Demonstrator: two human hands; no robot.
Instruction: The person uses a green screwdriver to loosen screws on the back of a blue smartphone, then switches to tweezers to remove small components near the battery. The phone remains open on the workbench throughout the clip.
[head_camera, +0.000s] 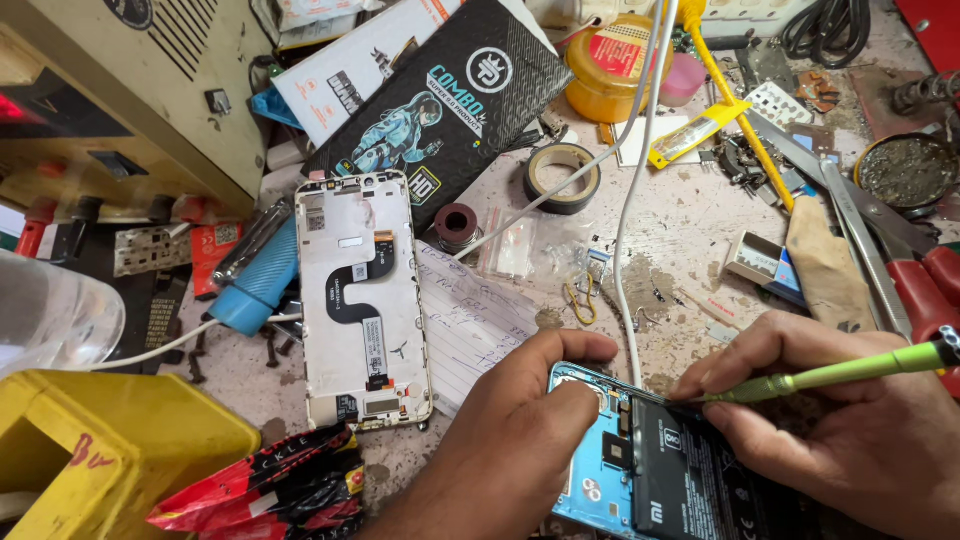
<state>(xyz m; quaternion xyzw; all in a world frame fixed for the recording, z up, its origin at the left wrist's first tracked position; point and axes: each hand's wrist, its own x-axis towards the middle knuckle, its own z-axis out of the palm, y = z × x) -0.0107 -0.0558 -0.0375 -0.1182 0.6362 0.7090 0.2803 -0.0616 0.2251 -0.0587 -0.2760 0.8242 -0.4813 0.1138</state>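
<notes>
Looks like the blue phone (640, 470) is already opened up with its battery (700, 475) still seated, left hand (520, 430) pinning its top edge while the right hand (830, 420) grips a green screwdriver (830, 373), detached white screen frame (362, 300) lying just left of it on the worktop (680, 215).

green screwdriver (840, 372), blue phone (590, 480), yellow box (110, 440)

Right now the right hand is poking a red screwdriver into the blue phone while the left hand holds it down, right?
Not quite: the screwdriver is green, not red. The head view shows the right hand working it into the blue phone while the left hand steadies it.
</notes>
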